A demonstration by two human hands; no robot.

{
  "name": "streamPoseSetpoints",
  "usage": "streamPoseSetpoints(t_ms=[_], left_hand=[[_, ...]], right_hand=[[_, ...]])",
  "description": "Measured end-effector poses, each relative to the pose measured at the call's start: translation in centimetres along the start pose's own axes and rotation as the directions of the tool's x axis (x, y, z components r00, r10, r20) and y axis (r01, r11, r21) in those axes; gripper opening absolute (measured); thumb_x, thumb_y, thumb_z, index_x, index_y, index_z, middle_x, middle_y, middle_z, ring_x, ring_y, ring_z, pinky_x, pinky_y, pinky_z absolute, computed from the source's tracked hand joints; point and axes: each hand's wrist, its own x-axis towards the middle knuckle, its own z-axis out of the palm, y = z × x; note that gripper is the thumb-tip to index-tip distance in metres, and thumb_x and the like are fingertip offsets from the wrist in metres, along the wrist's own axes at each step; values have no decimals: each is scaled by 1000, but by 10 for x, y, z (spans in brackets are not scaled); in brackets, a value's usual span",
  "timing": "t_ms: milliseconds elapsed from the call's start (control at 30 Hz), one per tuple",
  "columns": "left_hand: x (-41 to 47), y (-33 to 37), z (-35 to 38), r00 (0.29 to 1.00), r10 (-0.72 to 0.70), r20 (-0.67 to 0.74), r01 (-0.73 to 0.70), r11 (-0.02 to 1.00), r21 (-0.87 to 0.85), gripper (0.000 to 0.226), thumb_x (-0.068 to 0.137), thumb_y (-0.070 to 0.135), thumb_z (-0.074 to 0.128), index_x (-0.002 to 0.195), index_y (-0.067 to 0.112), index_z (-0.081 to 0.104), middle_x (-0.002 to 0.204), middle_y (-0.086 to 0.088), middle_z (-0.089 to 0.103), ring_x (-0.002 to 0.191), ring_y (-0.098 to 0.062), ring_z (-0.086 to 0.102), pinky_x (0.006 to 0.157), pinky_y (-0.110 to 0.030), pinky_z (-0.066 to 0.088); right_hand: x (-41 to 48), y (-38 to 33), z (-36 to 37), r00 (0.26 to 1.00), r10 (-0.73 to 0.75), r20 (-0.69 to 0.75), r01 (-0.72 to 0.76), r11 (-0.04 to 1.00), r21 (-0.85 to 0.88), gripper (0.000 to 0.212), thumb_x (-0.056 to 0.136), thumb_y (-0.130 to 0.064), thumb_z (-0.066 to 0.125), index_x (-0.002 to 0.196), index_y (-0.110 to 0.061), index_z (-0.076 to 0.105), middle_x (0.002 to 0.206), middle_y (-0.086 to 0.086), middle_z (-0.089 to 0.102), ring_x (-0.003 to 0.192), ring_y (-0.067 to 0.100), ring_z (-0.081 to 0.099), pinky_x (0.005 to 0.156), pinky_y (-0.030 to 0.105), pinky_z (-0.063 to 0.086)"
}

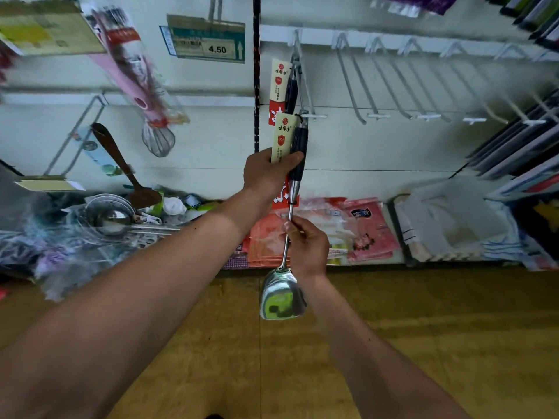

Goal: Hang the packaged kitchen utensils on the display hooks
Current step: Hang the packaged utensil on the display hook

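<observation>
A steel spatula (283, 294) with a black handle and a cream and red card tag hangs upright in front of the wall. Its top end is at the tip of a wire display hook (303, 86). My left hand (267, 173) grips the black handle and the tag. My right hand (307, 243) pinches the thin steel shaft lower down. A second tagged utensil (279, 86) with the same card hangs further back on that hook.
Several bare wire hooks (402, 83) run along the rail to the right. A packaged whisk (142, 86), a wooden spatula (121, 164) and a 4.50 price tag (208, 40) hang at the left. A bin of steel ladles (112, 219) and stacked packages (363, 228) line the bottom shelf.
</observation>
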Motion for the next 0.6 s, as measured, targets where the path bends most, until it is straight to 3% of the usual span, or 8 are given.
streamPoseSetpoints(t_ms=[133,300,467,533,600], left_hand=[[16,3,5,1000,-28,2,27,999,22,21,83,27,78,94,9,76,98,-15,75,100,-37,69,90,-54,55],[39,-3,4,999,-3,41,0,998,61,24,85,26,77,102,9,75,98,-8,76,96,-30,71,90,-52,57],[77,-5,10,999,30,21,-31,998,55,25,82,28,76,95,6,74,93,-21,73,88,-40,70,88,-59,54],[95,-1,13,999,42,-11,-41,996,73,17,84,23,75,94,9,74,92,-14,75,92,-38,70,88,-55,56],[111,1,18,999,46,-26,-44,997,61,13,86,18,74,96,11,74,89,-7,74,87,-27,70,90,-51,57]], right_hand=[[19,1,5,999,23,-32,-25,997,-68,11,93,-11,66,97,-7,75,84,5,74,70,9,63,69,25,53],[48,9,10,998,-57,-34,49,980,-195,11,93,-14,66,95,-11,76,81,1,74,65,0,62,61,15,49],[102,23,29,982,-190,4,185,954,-236,12,93,-12,65,100,-11,75,89,3,74,79,19,71,75,30,57],[130,22,39,974,-225,7,219,940,-260,16,94,-12,64,105,-6,74,95,7,75,84,18,70,81,26,57],[157,20,45,967,-256,10,248,928,-279,19,94,-12,62,107,-3,73,97,10,75,85,17,69,78,11,51]])
